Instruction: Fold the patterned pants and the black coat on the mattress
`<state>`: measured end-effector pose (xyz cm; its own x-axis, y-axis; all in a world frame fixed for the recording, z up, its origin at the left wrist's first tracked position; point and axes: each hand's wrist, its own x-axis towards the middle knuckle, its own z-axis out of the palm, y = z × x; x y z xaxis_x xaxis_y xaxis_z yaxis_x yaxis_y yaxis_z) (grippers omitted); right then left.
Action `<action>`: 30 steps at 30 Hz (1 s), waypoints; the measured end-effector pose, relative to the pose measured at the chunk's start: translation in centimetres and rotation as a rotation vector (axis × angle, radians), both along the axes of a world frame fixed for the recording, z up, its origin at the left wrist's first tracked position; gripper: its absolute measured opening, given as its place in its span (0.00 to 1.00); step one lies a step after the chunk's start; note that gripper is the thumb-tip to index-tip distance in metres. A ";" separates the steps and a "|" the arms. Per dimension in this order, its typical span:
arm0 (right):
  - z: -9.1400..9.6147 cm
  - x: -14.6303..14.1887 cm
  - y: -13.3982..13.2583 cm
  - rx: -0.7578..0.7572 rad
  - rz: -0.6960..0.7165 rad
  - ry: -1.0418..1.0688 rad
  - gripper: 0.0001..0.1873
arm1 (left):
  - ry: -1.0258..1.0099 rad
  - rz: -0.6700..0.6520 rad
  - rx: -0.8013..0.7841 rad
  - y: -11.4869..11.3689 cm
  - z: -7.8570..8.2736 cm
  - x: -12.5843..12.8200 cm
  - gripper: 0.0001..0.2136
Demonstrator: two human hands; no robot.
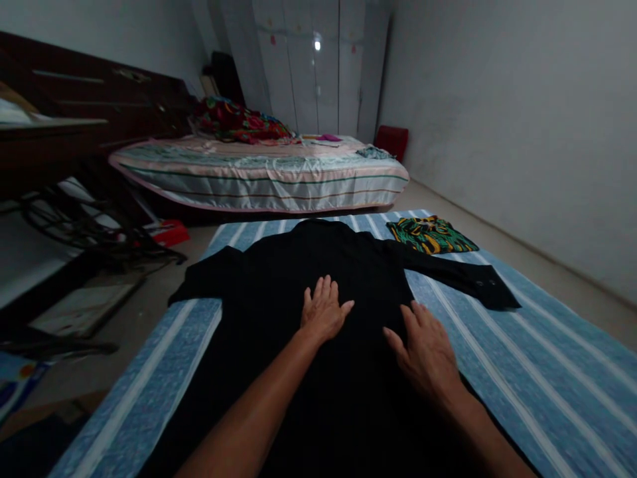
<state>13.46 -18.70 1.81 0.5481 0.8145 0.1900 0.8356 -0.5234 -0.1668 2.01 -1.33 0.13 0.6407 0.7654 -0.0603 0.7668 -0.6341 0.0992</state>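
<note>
A black long-sleeved shirt (279, 285) lies spread on a blue and white striped cover (497, 352), its collar at the far end. The sleeve on the right stretches outward to a buttoned cuff, while the one on the left looks bent or folded. My left hand (326, 309) rests flat on the middle of the shirt with its fingers stretched out. Over the shirt's right edge is my right hand (428, 345), open, thumb apart from the fingers. Neither hand grips anything. The shirt's lower part runs out of view beneath my forearms.
A folded green, yellow and black patterned cloth (430, 236) lies beyond the right sleeve. Behind stands a bed (269, 186) with a red floral blanket (239, 123). A treadle sewing-machine stand (74, 219) is at the left, near a red box (166, 232). A wall (527, 133) bounds the right.
</note>
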 end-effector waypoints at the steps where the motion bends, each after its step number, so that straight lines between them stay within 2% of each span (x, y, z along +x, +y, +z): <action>1: 0.7 -0.4 1.4 0.021 0.069 0.002 0.31 | -0.009 -0.005 0.006 -0.1 0.0 -0.1 0.34; 4: 2.3 -1.2 7.4 0.045 0.284 0.019 0.28 | -0.016 -0.025 0.006 -0.2 0.2 -0.4 0.31; 6: 2.5 -1.0 11.9 0.020 0.378 0.035 0.25 | -0.020 -0.030 -0.007 -0.2 0.2 -0.5 0.31; 9: 1.3 0.8 17.1 -0.046 0.361 0.048 0.20 | -0.054 -0.014 -0.009 -0.2 -0.1 -0.7 0.32; 11: -0.1 2.7 18.9 -0.056 0.290 0.052 0.20 | -0.069 -0.006 -0.009 -0.3 -0.4 -0.8 0.33; 14: -1.8 5.4 20.0 -0.050 0.195 0.049 0.21 | -0.070 0.001 -0.029 -0.4 -0.6 -0.8 0.34; 16: -2.2 6.4 20.3 -0.038 0.164 0.042 0.22 | -0.070 0.008 -0.047 -0.5 -0.5 -0.8 0.35; 22: -2.4 5.9 21.8 -0.001 0.242 0.013 0.21 | -0.045 0.026 -0.113 -0.5 0.1 -0.8 0.35; 25: -3.1 5.9 22.0 -0.002 0.225 0.018 0.21 | -0.009 0.025 -0.135 -0.5 0.7 -0.7 0.35; 28: -3.8 6.1 22.0 0.001 0.212 0.022 0.22 | 0.023 -0.017 -0.111 -0.1 1.7 -0.4 0.34; 30: -4.0 6.3 22.0 -0.001 0.212 0.021 0.23 | 0.002 -0.044 -0.058 0.9 2.5 -0.1 0.29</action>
<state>19.73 3.27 -2.17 0.3683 0.9122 0.1797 0.9233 -0.3363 -0.1853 1.94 -0.43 2.65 0.6737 0.7316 -0.1049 0.7385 -0.6606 0.1353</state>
